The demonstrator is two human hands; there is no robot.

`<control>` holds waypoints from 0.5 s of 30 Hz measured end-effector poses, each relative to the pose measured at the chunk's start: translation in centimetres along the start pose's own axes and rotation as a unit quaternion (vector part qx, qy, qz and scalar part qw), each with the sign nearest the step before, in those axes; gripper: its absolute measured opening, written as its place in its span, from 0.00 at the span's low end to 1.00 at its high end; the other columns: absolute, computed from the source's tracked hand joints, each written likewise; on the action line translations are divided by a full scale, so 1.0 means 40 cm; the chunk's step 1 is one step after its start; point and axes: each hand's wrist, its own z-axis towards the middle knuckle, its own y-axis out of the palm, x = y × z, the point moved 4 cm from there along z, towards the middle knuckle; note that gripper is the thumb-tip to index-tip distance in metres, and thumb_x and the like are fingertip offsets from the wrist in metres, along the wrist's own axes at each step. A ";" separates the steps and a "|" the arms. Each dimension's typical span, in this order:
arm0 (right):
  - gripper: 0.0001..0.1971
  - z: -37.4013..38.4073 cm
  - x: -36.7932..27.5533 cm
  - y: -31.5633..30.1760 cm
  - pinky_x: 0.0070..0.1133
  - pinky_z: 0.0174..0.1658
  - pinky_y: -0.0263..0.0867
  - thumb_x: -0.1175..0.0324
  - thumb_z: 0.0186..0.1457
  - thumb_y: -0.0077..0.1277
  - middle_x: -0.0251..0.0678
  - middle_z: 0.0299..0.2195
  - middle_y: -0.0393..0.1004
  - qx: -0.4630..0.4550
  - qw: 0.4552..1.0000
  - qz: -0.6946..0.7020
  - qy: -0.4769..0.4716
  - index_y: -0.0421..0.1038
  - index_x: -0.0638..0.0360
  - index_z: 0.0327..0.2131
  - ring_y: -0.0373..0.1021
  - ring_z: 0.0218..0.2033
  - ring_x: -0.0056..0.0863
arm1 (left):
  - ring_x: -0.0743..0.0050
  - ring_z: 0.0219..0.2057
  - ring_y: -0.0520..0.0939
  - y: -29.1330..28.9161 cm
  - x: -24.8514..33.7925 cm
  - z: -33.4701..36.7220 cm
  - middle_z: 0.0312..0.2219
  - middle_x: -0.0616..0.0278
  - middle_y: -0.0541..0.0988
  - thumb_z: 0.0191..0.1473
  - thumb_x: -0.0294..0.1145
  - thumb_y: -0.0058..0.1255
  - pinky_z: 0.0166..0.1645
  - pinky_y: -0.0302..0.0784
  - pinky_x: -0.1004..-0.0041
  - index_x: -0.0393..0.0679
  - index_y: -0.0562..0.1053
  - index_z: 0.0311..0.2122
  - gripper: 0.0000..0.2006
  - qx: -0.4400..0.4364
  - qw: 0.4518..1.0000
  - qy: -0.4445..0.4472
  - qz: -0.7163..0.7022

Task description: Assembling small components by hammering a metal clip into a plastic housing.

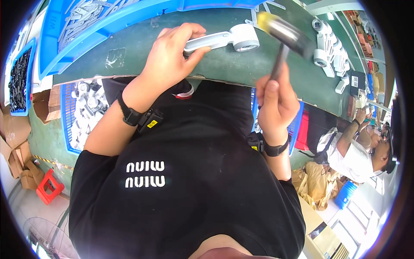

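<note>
My left hand grips the arm of a white handle-shaped part, fingers on one side and thumb on the other. The part's round, cup-like end points right over the green worktable. In my right hand is a mallet, its fist closed around the handle. The mallet's head, yellow at one end and dark at the other, is raised above and right of the round end, apart from it and slightly blurred. A flat grey metal piece lies behind the round end.
A blue bin of grey metal strips stands at the back left, near a blue tray of black pieces. Several white parts lie on the table's right. A blue crate of white pieces sits below the edge. A co-worker is at right.
</note>
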 end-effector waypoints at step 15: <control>0.22 0.023 0.026 0.012 0.20 0.32 0.66 0.75 0.70 0.55 0.38 0.25 0.74 -0.095 0.988 -0.125 -0.012 0.73 0.65 0.66 0.65 0.23 0.19 | 0.60 0.41 0.89 -0.001 0.004 -0.005 0.39 0.59 0.89 0.55 0.28 0.72 0.49 0.84 0.65 0.40 0.72 0.61 0.30 -0.010 0.999 -0.035 -0.009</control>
